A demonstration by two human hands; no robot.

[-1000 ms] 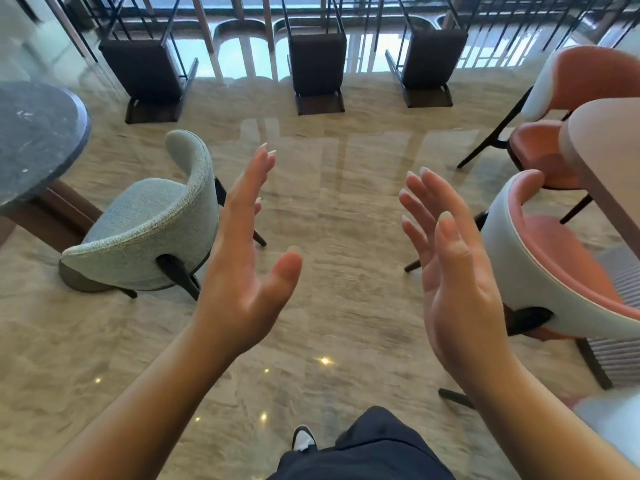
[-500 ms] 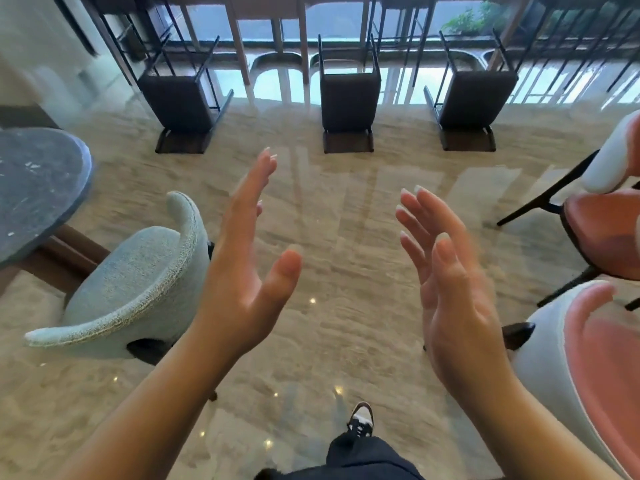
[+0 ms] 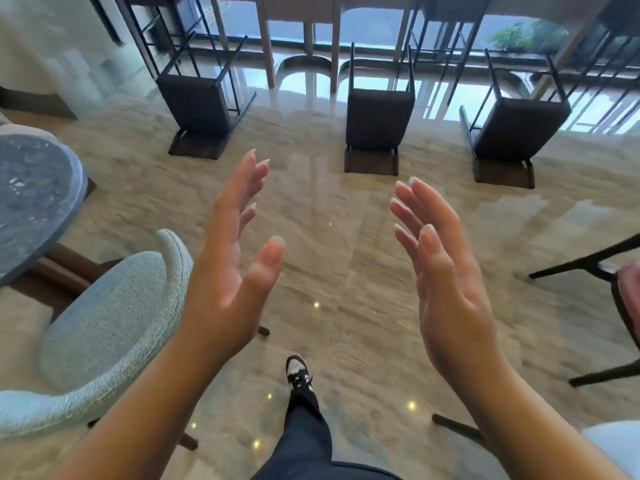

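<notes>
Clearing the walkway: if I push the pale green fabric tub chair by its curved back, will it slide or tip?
Likely slides: the pale green fabric tub chair stands on thin dark legs on a glossy stone floor. A push high on its curved back might rock it; lower seems safer. The nubbly fabric should grip well under the open left hand.

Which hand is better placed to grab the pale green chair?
Likely the left hand: it is raised, open and empty, beside the green chair, which stands on the person's left. The right hand, also open and empty, is across the body, nearer the pink chair.
</notes>
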